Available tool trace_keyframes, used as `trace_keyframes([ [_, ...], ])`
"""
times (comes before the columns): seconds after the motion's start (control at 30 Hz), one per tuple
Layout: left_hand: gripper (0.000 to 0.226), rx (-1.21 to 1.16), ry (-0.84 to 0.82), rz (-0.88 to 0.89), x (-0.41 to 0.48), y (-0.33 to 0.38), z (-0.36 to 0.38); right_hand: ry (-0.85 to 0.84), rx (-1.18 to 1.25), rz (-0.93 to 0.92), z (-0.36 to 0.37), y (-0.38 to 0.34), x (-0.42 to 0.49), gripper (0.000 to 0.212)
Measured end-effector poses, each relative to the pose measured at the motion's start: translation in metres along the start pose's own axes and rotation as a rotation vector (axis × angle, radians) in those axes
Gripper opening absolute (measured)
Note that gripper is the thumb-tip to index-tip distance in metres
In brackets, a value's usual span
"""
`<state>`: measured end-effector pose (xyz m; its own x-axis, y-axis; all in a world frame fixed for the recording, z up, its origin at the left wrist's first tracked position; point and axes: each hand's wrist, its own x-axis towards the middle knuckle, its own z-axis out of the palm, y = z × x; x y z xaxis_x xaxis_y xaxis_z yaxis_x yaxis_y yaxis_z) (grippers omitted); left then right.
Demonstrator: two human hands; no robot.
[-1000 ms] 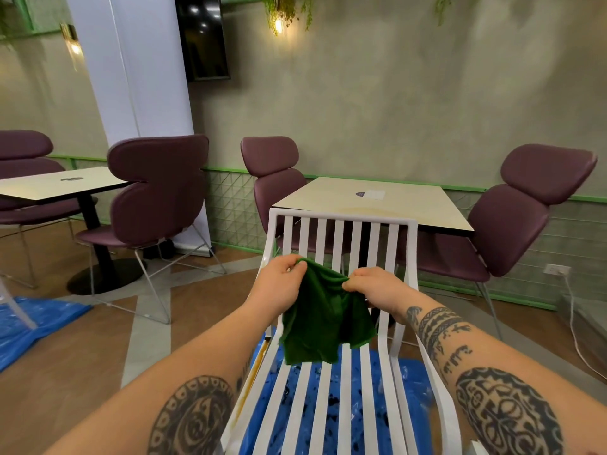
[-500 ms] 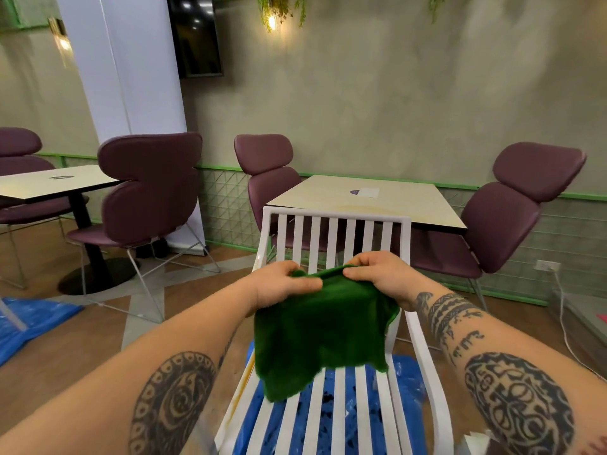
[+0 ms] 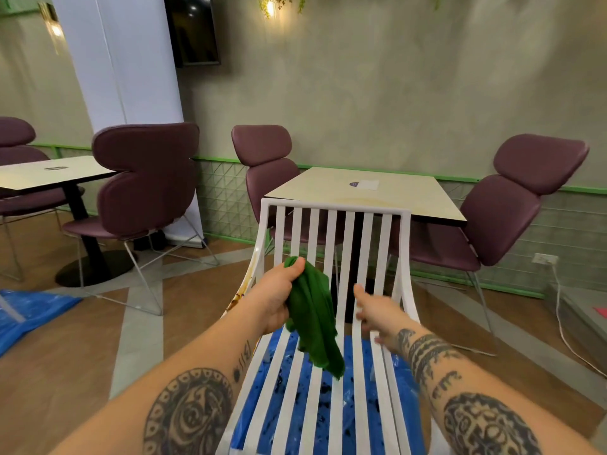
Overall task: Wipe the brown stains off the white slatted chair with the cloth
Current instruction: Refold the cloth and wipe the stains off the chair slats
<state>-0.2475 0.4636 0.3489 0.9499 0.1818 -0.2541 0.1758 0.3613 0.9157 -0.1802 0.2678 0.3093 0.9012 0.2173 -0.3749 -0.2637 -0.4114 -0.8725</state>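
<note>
1. Through the head camera, I'm watching the left hand [image 3: 274, 298] gripping the green cloth [image 3: 313, 320]. The cloth is bunched and dangling in front of the white slatted chair [image 3: 335, 205], not pressing on it.
2. The right hand [image 3: 377, 315] is reaching toward the chair's right slats, fingers loose and spread, holding nothing. I'm not able to tell whether it is touching them.
3. Brown stains [image 3: 241, 290] are showing on the chair's left frame, just beside the left wrist. I'm judging the wiping there as not yet done, so most of the job is remaining.
4. The slats are looking smooth and glossy, with a blue sheet [image 3: 289, 408] lying under the chair on the wooden floor [image 3: 82, 356].
5. Behind the chair, a pale table [image 3: 394, 198] is standing with purple chairs [image 3: 512, 208] beside it.
</note>
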Motion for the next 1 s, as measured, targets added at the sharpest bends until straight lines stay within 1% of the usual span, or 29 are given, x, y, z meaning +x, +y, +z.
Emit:
trace_keyframes([
  [0.03,0.037,-0.054,0.025,-0.012,0.002,-0.005,0.0,-0.098,0.023,0.136,0.007,0.013,-0.001,0.085],
  [0.1,0.034,-0.131,0.052,-0.027,0.003,-0.014,0.001,-0.285,0.124,0.276,0.023,0.031,-0.003,0.107],
  [0.13,0.032,-0.154,0.054,-0.027,0.002,-0.016,0.0,-0.346,0.188,0.287,0.032,0.036,-0.003,0.109],
  [0.17,0.032,-0.165,0.048,-0.026,0.001,-0.019,-0.001,-0.365,0.271,0.263,0.039,0.037,-0.003,0.104],
  [0.2,0.032,-0.17,0.035,-0.028,0.0,-0.021,-0.002,-0.344,0.367,0.219,0.045,0.034,-0.006,0.092],
  [0.27,0.036,-0.163,0.001,-0.038,-0.001,-0.023,-0.009,-0.246,0.497,0.074,0.05,0.024,-0.008,0.057],
  [0.3,0.037,-0.153,-0.012,-0.038,-0.001,-0.023,-0.014,-0.196,0.499,0.016,0.05,0.018,-0.007,0.045],
  [0.33,0.036,-0.14,-0.017,-0.035,-0.002,-0.021,-0.019,-0.151,0.467,-0.022,0.048,0.012,-0.008,0.038],
  [0.4,0.034,-0.102,0.017,-0.027,-0.002,-0.018,-0.028,-0.048,0.42,-0.063,0.037,0.003,0.001,0.035],
  [0.5,0.03,-0.008,0.084,-0.015,-0.002,-0.014,-0.039,0.055,0.374,-0.094,0.023,-0.011,0.009,0.045],
  [0.57,0.024,0.015,0.081,-0.014,-0.003,-0.014,-0.043,0.115,0.273,-0.157,0.018,-0.022,0.006,0.039],
  [0.63,0.024,-0.003,0.066,-0.015,-0.004,-0.016,-0.044,0.169,0.287,-0.224,0.015,-0.034,0.004,0.034],
  [0.7,0.026,-0.042,0.079,0.011,-0.003,-0.017,-0.04,0.09,0.498,-0.205,0.012,-0.044,0.003,0.035],
  [0.77,0.021,-0.121,0.102,0.039,-0.002,-0.017,-0.034,-0.082,0.7,-0.161,0.01,-0.049,0.0,0.048],
  [0.8,0.018,-0.164,0.107,0.046,-0.002,-0.016,-0.03,-0.144,0.709,-0.133,0.01,-0.046,0.0,0.058],
  [0.83,0.015,-0.198,0.11,0.051,-0.001,-0.016,-0.028,-0.22,0.689,-0.094,0.012,-0.04,-0.001,0.063],
  [0.9,0.015,-0.224,0.121,0.056,-0.001,-0.016,-0.026,-0.317,0.6,0.06,0.017,-0.026,-0.007,0.054],
  [0.93,0.016,-0.214,0.129,0.055,-0.001,-0.016,-0.025,-0.333,0.546,0.132,0.018,-0.019,-0.01,0.049],
  [1.0,0.02,-0.178,0.144,0.056,-0.003,-0.018,-0.027,-0.351,0.473,0.206,0.016,-0.007,-0.008,0.034],
])
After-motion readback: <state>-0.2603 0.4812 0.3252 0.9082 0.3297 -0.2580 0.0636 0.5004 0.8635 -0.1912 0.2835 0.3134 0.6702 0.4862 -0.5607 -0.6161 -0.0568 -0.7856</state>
